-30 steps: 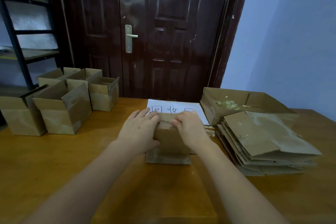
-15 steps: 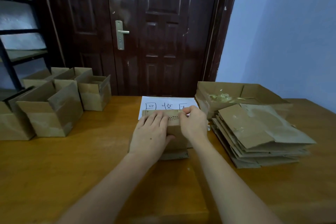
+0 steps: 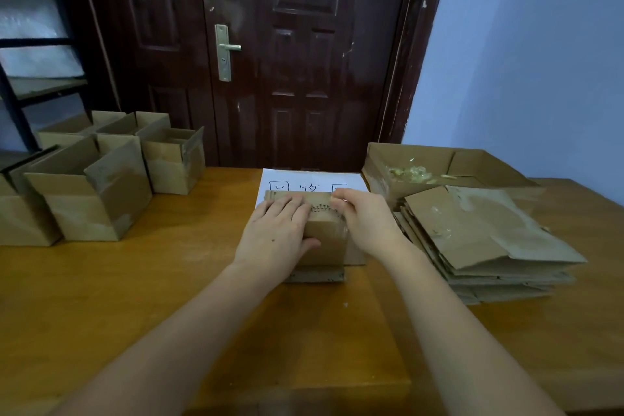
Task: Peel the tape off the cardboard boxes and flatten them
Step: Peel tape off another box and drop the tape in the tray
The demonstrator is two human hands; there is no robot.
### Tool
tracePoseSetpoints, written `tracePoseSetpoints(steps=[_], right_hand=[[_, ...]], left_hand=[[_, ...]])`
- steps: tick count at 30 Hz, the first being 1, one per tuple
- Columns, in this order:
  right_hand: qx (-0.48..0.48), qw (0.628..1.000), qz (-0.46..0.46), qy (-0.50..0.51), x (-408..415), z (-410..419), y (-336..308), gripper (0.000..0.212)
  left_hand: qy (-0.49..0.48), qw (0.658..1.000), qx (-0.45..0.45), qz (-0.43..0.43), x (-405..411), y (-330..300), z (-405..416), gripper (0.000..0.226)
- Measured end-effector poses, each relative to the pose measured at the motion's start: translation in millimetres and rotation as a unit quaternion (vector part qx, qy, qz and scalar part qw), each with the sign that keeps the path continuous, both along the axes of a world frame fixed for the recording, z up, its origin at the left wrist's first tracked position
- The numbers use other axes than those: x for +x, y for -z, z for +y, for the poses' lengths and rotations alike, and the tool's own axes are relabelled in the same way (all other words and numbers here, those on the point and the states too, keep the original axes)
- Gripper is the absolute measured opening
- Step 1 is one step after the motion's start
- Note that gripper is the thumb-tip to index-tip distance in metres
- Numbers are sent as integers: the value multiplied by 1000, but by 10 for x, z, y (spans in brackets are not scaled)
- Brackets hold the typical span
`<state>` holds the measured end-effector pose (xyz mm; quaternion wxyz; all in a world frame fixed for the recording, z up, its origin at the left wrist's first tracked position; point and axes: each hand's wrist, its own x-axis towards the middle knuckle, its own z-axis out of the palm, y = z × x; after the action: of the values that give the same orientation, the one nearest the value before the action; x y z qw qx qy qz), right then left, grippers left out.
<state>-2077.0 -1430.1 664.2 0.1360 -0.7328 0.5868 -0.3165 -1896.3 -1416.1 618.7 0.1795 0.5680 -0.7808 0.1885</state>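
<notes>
Fingers (image 3: pixel 287 209) of the left hand (image 3: pixel 275 235) lie straight and close together, flat on top of the small cardboard box (image 3: pixel 324 236) at table centre; the thumb wraps round the box's near face, so the hand presses down and steadies it w/o really clenching. Right hand (image 3: pixel 366 221) sits just right of it, fingers curled at the box's top right edge, fingertips pinched together on something at that edge. Prob. clear tape, but too blurred to tell for sure.

Left to right across the wooden table (image 3: pixel 169 297): a group of open upright boxes (image 3: pixel 91 192) at far left, approx. 5, flaps up, well apart from the hands. Then the worked box, standing on a flap that pokes out at its near base; its long axis runs left-right, top face up, far edge overlapping a white sheet (image 3: pixel 314 179) w/ handwritten characters. Right of the hands, a stack of flattened boxes (image 3: pixel 479 240), edges fanned out. Behind the stack, a wide open box (image 3: pixel 439 165) w/ crumpled tape scraps (image 3: pixel 415 174) inside.
</notes>
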Motion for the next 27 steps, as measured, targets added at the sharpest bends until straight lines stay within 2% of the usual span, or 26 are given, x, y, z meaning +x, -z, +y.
tracePoseSetpoints(steps=[3, 5, 8, 11, 12, 14, 18, 21, 23, 27], right_hand=[[33, 992, -121, 23, -22, 118, 81, 56], [30, 984, -163, 72, 66, 185, 207, 65], [9, 969, -219, 112, 232, 193, 372, 46], [22, 921, -361, 143, 332, 183, 364, 21], [23, 910, -383, 157, 344, 162, 350, 17], [13, 928, -327, 179, 354, 123, 309, 16], [-32, 971, -121, 205, 331, 60, 219, 17], [-62, 975, 10, 212, 349, 80, 172, 21], [-72, 974, 24, 212, 355, 87, 161, 22], [-53, 976, -16, 209, 290, 70, 166, 22]], left_hand=[[-14, 1000, -4, -5, -35, -30, 18, 68], [-26, 1000, 0, -7, -71, -40, 32, 67], [-34, 999, 6, -2, -103, -48, 52, 65], [-47, 999, 3, -3, -119, -50, 63, 66], [-49, 999, 8, -2, -129, -50, 71, 67], [-54, 999, 7, -2, -143, -45, 80, 67], [-63, 998, 4, -4, -151, -48, 90, 65], [-63, 998, -1, -7, -156, -37, 83, 65], [-67, 998, -1, -6, -152, -25, 68, 65], [-56, 998, -6, -7, -105, 20, 14, 65]])
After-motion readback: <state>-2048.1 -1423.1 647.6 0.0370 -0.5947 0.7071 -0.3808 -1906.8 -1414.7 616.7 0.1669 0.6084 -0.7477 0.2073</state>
